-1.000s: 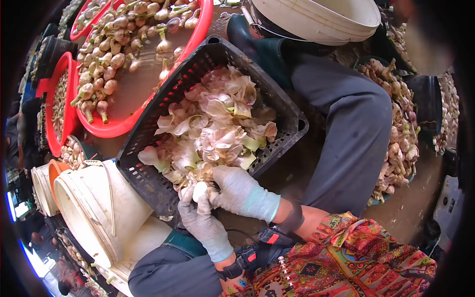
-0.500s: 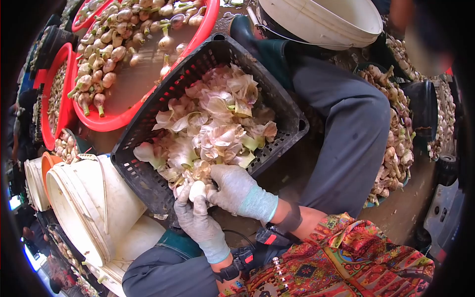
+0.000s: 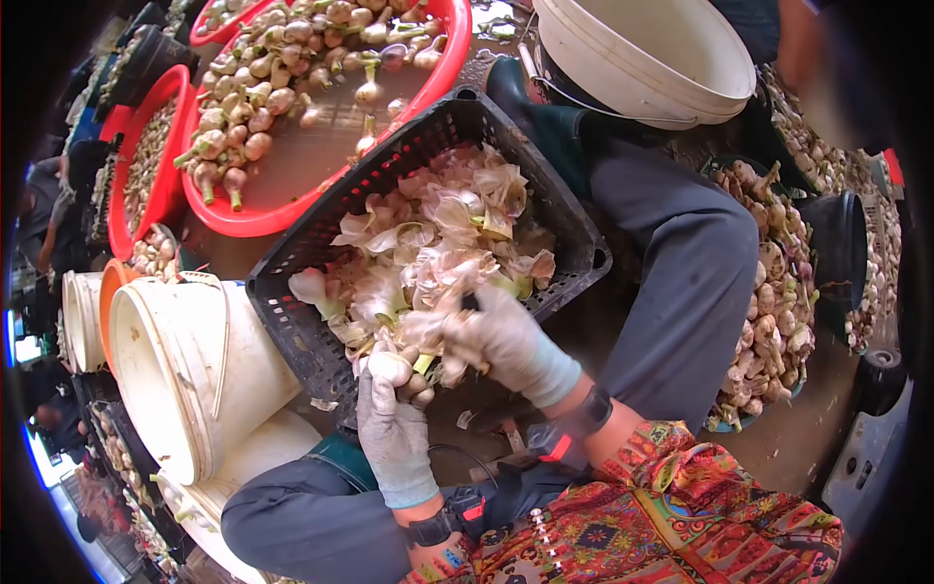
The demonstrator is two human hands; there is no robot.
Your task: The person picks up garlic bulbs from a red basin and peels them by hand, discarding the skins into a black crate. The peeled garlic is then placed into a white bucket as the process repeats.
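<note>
My left hand [image 3: 392, 428], in a pale glove, grips a whitish garlic bulb [image 3: 390, 367] near the front edge of the black crate [image 3: 302, 361]. Several cloves and a green stem piece show beside the bulb. My right hand [image 3: 496, 336], gloved too and blurred by motion, is just right of it over the crate's edge. Its fingers are bent around loose papery skin, though the blur hides exactly what they hold. Pale and pinkish garlic skins [image 3: 443, 234] are heaped in the crate.
A red basin [image 3: 255, 222] with garlic and murky water stands at upper left. White buckets [image 3: 199, 370] lie at left, and another bucket [image 3: 642, 58] is at the top. A garlic-filled container [image 3: 773, 302] stands right of my leg. Part of another person [image 3: 793, 44] shows at upper right.
My right hand has moved right and up from the bulb, now blurred. My left hand still holds the bulb, with more cloves exposed. The whole view has shifted slightly.
</note>
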